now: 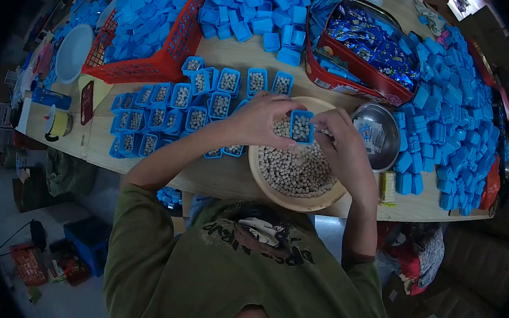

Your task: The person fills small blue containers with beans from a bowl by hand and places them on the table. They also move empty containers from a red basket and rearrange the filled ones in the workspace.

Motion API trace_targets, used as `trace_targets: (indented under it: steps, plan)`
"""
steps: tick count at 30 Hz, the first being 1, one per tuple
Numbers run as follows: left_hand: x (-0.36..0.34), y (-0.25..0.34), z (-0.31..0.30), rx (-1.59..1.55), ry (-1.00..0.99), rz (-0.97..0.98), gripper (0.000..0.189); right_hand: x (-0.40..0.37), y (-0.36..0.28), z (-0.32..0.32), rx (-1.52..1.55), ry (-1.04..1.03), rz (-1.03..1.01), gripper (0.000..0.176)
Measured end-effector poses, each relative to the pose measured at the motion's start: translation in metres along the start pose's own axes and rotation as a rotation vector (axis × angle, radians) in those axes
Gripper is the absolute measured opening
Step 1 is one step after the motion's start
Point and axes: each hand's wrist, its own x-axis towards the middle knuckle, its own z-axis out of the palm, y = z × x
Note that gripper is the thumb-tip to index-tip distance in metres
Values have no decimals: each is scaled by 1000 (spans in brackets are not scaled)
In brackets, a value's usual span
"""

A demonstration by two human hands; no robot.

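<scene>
Above a large cream bowl (334,196) of small round beige balls (295,171), my left hand (260,122) grips a small blue box (302,128) by its left side. The box holds several of the balls. At its right edge is my right hand (345,141), fingers pinched together; what is between them is too small to make out. Left of the bowl stand several blue boxes filled with balls (196,118), close together in uneven rows.
A red basket (182,49) of blue boxes stands at the back left. At the back right is a red tin (347,76) with blue packets. A metal bowl (392,137) holds small packets. Closed blue boxes (449,114) are heaped right. A yellow cup (60,124) stands far left.
</scene>
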Motion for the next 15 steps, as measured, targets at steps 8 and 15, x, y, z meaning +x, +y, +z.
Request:
trace_targets:
  steps: [8, 15]
  plan:
    - [6, -66, -59, -80, 277, -158, 68, -20, 29, 4, -128, -91, 31, 24]
    - [28, -144, -101, -175, -27, -485, 72, -33, 58, 25, -400, -241, 88, 39]
